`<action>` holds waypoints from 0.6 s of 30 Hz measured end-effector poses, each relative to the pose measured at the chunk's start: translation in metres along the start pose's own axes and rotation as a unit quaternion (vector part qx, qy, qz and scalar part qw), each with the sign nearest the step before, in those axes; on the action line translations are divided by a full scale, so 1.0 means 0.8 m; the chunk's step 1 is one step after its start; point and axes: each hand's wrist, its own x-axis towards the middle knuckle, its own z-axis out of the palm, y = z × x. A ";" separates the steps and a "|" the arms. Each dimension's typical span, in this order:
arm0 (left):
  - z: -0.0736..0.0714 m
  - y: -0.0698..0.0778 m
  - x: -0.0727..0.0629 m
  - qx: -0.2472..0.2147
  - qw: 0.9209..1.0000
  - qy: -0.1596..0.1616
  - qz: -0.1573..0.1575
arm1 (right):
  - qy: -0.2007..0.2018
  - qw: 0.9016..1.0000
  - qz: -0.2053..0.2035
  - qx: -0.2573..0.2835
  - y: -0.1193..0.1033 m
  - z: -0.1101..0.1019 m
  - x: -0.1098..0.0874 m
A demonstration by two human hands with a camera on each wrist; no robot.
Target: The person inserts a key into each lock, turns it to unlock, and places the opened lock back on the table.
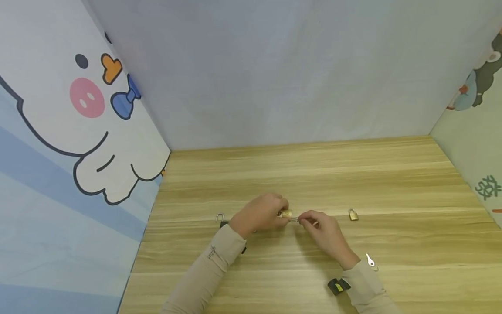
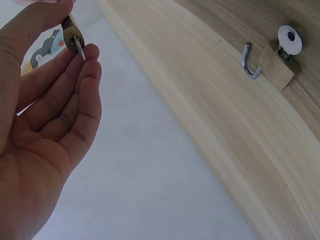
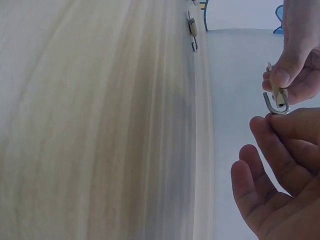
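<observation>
Pale grey cloth (image 1: 274,74) backs the scene, and a striped, yellowish wooden tabletop (image 1: 408,187) spreads beneath. Head view first: near the middle, the left hand (image 1: 260,214) grips a small brass padlock (image 1: 287,213), while the right hand (image 1: 325,231), just before four o'clock of it, pinches its curved silver shackle (image 1: 295,219). Out at three o'clock from that lock sits a closed brass padlock (image 1: 354,216); at four o'clock, a flat silver key (image 1: 370,261) near the right sleeve. Over at nine o'clock, a bare silver hook (image 1: 219,215) shows, the rest hard to make out.

Left wrist view: held lock up at eleven o'clock, a slim silver key (image 2: 80,48) standing in its keyhole! At two o'clock, on the wood, lies a tan, block-shaped padlock (image 2: 277,66), its shackle open, a round-headed key (image 2: 290,39) attached.

Right wrist view: both hands meet at three o'clock, the shackle swung open, right thumb and forefinger on its bend. Just past twelve, an open padlock (image 3: 193,28) shows small; whether it's the tan one, can't tell.
</observation>
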 end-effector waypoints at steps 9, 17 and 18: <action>0.002 -0.001 0.002 0.023 1.000 0.010 -0.013 | -0.022 0.999 0.031 0.034 -0.003 -0.001 -0.003; 0.005 0.001 0.003 0.059 0.997 0.039 -0.019 | -0.019 0.998 0.051 0.039 -0.005 -0.003 -0.003; 0.006 0.001 0.003 0.066 0.997 0.042 -0.023 | -0.016 0.998 0.051 0.037 -0.004 -0.003 -0.004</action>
